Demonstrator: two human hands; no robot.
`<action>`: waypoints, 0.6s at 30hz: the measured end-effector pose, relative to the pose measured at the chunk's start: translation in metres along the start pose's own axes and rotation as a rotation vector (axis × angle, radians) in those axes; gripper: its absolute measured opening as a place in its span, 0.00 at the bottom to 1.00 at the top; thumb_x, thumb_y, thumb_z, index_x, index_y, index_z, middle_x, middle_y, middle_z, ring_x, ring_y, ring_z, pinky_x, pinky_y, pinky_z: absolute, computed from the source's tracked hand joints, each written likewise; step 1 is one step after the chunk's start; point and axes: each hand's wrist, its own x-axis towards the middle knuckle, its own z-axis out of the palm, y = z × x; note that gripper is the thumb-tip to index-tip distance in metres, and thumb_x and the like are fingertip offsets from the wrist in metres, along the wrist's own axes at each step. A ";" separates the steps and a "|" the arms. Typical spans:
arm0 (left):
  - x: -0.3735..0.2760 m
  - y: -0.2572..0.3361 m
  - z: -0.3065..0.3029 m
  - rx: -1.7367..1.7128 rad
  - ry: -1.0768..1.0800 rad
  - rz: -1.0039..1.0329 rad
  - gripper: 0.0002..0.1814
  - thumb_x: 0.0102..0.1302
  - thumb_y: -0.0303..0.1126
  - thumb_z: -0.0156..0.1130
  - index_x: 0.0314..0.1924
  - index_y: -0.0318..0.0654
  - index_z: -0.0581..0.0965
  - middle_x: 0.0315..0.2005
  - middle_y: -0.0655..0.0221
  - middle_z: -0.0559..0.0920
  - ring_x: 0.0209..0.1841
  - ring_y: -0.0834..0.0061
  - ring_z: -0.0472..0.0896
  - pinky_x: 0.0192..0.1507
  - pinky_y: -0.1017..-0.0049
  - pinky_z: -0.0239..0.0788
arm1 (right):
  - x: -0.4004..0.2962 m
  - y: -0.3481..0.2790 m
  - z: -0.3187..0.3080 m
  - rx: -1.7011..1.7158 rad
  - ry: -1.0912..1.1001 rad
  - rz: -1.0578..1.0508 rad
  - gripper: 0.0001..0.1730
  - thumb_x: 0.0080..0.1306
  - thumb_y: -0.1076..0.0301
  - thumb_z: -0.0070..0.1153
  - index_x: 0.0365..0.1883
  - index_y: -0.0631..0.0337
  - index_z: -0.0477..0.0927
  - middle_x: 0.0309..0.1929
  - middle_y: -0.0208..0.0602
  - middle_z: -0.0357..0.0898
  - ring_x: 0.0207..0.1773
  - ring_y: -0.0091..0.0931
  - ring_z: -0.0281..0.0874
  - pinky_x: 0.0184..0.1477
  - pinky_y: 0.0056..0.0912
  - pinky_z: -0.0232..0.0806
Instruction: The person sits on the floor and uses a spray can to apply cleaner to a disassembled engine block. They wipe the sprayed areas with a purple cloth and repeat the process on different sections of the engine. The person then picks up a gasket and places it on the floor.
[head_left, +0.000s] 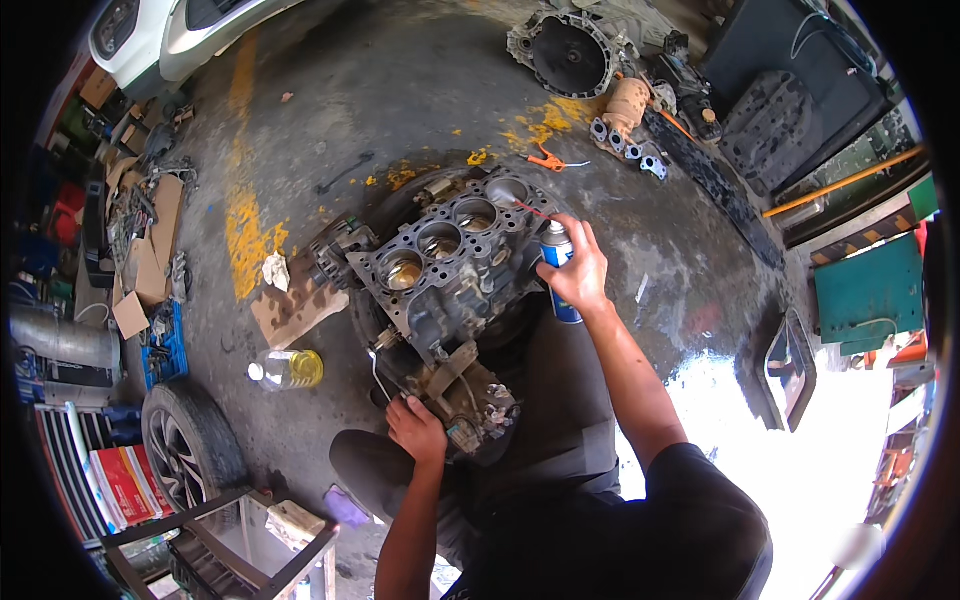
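My right hand (583, 262) grips a blue and white aerosol can (556, 259). Its thin red straw (531, 211) reaches over the far-right cylinder bore (517, 186), where a whitish spray shows. The engine block (465, 262) lies before my knees with its deck and several bores facing up. Amber liquid sits in the near-left bore (401, 271). My left hand (418, 433) is low at the block's near-left side, beside a dirty engine accessory (469, 412). A thin bent metal rod (380, 375) runs to its fingertips; whether the hand grips it is unclear.
Left of the block are a clear bottle of yellow liquid (286, 370), stained cardboard (296, 311) and a wheel (191, 450). Beyond it lie an orange blow gun (551, 159), an exhaust manifold (626, 112) and a transmission housing (571, 56). A metal frame (217, 551) stands near left.
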 end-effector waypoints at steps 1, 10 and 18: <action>0.000 -0.002 0.001 0.006 0.014 0.006 0.22 0.81 0.47 0.44 0.56 0.34 0.74 0.50 0.52 0.78 0.55 0.44 0.75 0.53 0.48 0.65 | 0.000 -0.002 0.000 0.003 0.000 -0.003 0.39 0.45 0.68 0.69 0.60 0.42 0.76 0.50 0.39 0.77 0.53 0.47 0.80 0.53 0.48 0.75; 0.000 -0.004 0.005 0.014 0.038 0.021 0.22 0.80 0.47 0.45 0.55 0.35 0.75 0.48 0.53 0.78 0.54 0.46 0.76 0.52 0.49 0.66 | 0.000 -0.006 0.001 0.011 0.004 -0.024 0.39 0.45 0.69 0.69 0.60 0.42 0.75 0.50 0.39 0.78 0.52 0.47 0.80 0.53 0.49 0.75; 0.000 -0.001 0.000 0.009 0.012 0.015 0.23 0.82 0.47 0.43 0.56 0.35 0.74 0.51 0.51 0.78 0.55 0.44 0.76 0.53 0.48 0.66 | -0.001 -0.006 0.001 0.000 -0.003 -0.033 0.39 0.45 0.69 0.68 0.60 0.42 0.75 0.50 0.40 0.78 0.52 0.48 0.80 0.53 0.50 0.75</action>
